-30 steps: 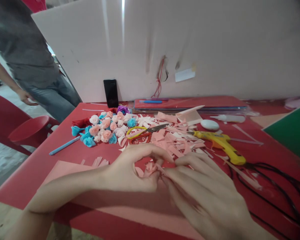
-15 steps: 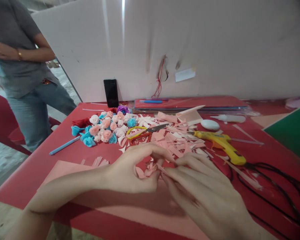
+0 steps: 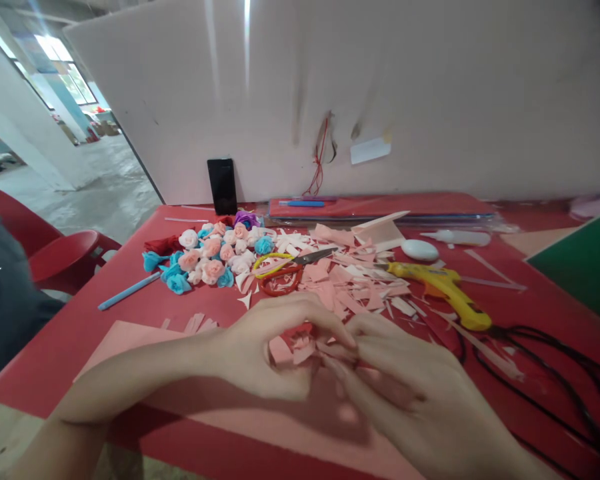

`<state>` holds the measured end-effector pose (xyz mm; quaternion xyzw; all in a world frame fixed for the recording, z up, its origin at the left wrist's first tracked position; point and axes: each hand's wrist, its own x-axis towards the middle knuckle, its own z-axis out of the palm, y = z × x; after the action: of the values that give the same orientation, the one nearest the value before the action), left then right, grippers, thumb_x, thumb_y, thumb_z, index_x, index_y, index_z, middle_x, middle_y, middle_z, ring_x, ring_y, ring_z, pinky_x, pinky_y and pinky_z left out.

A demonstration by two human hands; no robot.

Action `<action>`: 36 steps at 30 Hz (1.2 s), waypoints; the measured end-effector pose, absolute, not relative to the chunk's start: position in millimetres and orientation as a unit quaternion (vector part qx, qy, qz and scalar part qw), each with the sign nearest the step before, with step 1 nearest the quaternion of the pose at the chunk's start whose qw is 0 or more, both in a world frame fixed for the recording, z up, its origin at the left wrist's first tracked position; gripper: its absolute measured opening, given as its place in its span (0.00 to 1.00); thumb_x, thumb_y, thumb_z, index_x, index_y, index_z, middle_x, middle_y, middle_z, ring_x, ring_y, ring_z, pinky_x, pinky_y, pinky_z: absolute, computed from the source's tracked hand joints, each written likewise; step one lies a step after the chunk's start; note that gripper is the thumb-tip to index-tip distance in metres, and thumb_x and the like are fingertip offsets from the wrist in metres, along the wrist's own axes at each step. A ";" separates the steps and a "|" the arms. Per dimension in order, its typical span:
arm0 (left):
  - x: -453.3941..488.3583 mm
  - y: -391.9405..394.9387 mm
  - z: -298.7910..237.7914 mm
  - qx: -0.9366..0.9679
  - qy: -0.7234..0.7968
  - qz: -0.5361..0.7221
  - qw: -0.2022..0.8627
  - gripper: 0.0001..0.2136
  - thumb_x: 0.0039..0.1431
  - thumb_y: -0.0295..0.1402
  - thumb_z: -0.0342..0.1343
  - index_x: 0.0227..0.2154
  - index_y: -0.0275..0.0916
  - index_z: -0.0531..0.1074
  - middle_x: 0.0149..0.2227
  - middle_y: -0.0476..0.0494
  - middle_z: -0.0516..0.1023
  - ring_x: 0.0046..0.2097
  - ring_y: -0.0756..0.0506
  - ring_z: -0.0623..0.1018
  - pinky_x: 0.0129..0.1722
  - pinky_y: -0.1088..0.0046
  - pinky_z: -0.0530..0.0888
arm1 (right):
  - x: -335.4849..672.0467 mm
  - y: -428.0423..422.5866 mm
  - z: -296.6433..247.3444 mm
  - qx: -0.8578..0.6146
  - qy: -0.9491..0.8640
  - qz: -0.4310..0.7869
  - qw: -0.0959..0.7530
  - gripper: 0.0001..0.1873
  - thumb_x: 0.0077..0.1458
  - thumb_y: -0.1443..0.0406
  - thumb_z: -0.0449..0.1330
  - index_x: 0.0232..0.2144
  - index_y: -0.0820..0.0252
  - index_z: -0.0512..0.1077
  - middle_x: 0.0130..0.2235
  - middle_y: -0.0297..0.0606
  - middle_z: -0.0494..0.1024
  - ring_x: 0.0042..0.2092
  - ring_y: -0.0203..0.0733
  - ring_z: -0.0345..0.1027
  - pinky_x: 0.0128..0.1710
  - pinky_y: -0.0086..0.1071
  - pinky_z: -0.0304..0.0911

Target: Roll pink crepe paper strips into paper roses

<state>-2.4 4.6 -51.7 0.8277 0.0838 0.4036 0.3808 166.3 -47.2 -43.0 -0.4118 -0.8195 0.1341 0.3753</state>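
Note:
Between my two hands is a small pink paper flower (image 3: 300,348) with curled petals, only partly visible. My left hand (image 3: 270,340) curls round it from the left, thumb below and fingers above. From the right, my right hand (image 3: 405,373) pinches the flower's side with thumb and fingertips. Beneath both hands lies a pink paper sheet (image 3: 220,413). Just beyond them are scissors (image 3: 285,270) with yellow and red handles, beside a heap of pink and white paper scraps (image 3: 345,287).
Finished paper flowers (image 3: 213,250) cluster at the left. A yellow glue gun (image 3: 450,290) lies right, its black cable (image 3: 555,360) trailing off. Near it are a white oval object (image 3: 420,250) and a white bottle (image 3: 463,237). A phone (image 3: 223,187) leans on the white panel (image 3: 430,80).
My right hand has shifted slightly and its fingers have folded in at the flower. The flower has turned a little. The person standing at the left has moved mostly out of view.

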 end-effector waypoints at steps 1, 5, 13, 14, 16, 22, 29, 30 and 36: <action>-2.1 4.7 -51.6 0.824 0.085 0.404 0.388 0.19 0.37 0.15 0.49 0.36 0.35 0.67 0.31 0.45 0.72 0.32 0.50 0.71 0.35 0.75 0.71 | 166.3 -47.5 -42.6 -0.412 -0.817 0.137 0.379 0.18 0.55 0.71 0.51 0.15 0.60 0.66 0.17 0.32 0.66 0.22 0.34 0.62 0.20 0.27 0.59; 0.3 5.2 -50.9 0.812 0.091 0.422 0.392 0.17 0.38 0.14 0.50 0.35 0.34 0.68 0.30 0.44 0.72 0.32 0.50 0.71 0.34 0.76 0.71 | 166.5 -48.4 -41.1 -0.397 -0.826 0.128 0.380 0.15 0.54 0.73 0.50 0.19 0.60 0.70 0.19 0.33 0.68 0.23 0.35 0.63 0.21 0.27 0.61; 1.7 1.9 -47.3 0.814 0.112 0.439 0.363 0.15 0.39 0.15 0.49 0.32 0.33 0.69 0.27 0.47 0.71 0.30 0.52 0.70 0.32 0.78 0.70 | 167.7 -49.8 -49.6 -0.328 -0.865 -0.147 0.350 0.16 0.54 0.76 0.48 0.27 0.63 0.74 0.22 0.39 0.76 0.27 0.42 0.67 0.33 0.39 0.66; 1.5 0.6 -46.2 0.815 0.127 0.437 0.360 0.15 0.39 0.15 0.49 0.32 0.34 0.69 0.27 0.47 0.70 0.29 0.52 0.70 0.31 0.78 0.70 | 168.2 -50.9 -51.3 -0.321 -0.865 -0.195 0.332 0.16 0.54 0.77 0.47 0.29 0.64 0.74 0.23 0.41 0.77 0.28 0.44 0.67 0.37 0.41 0.66; 1.3 -2.3 -44.2 0.812 0.161 0.437 0.351 0.14 0.40 0.15 0.49 0.31 0.34 0.69 0.27 0.48 0.69 0.29 0.52 0.69 0.29 0.78 0.69 | 169.6 -53.4 -53.8 -0.314 -0.865 -0.255 0.298 0.17 0.53 0.79 0.47 0.32 0.68 0.75 0.24 0.43 0.78 0.30 0.47 0.68 0.41 0.45 0.63; 2.6 -3.6 -43.6 0.804 0.180 0.433 0.367 0.15 0.41 0.16 0.49 0.34 0.36 0.68 0.29 0.48 0.70 0.30 0.52 0.69 0.30 0.78 0.69 | 174.1 -55.7 -54.1 -0.308 -0.879 -0.268 0.247 0.15 0.50 0.79 0.50 0.37 0.75 0.74 0.27 0.49 0.78 0.34 0.52 0.67 0.45 0.48 0.59; 3.8 -0.3 -45.8 0.781 0.179 0.415 0.431 0.15 0.41 0.15 0.48 0.33 0.35 0.67 0.28 0.50 0.67 0.27 0.55 0.66 0.28 0.80 0.68 | 173.2 -50.7 -51.9 -0.306 -0.876 -0.275 0.252 0.17 0.47 0.80 0.48 0.32 0.74 0.76 0.25 0.49 0.78 0.33 0.53 0.66 0.44 0.49 0.57; 3.9 -0.5 -45.4 0.785 0.174 0.414 0.427 0.15 0.41 0.15 0.48 0.33 0.35 0.67 0.28 0.50 0.67 0.27 0.55 0.66 0.28 0.80 0.68 | 173.0 -49.7 -51.3 -0.308 -0.874 -0.273 0.257 0.17 0.48 0.80 0.48 0.32 0.73 0.76 0.24 0.48 0.78 0.32 0.52 0.66 0.44 0.49 0.57; 4.8 -1.4 -45.3 0.800 0.176 0.438 0.371 0.14 0.44 0.16 0.50 0.34 0.35 0.66 0.30 0.48 0.70 0.31 0.54 0.70 0.32 0.80 0.70 | 169.6 -42.6 -49.5 -0.335 -0.868 -0.204 0.305 0.17 0.53 0.77 0.46 0.28 0.70 0.76 0.23 0.44 0.76 0.30 0.48 0.65 0.40 0.43 0.58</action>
<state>4.8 -1.4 -45.3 0.7998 0.1755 0.4381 0.3708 169.6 -42.6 -49.5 -0.3354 -0.8678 -0.2041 0.3046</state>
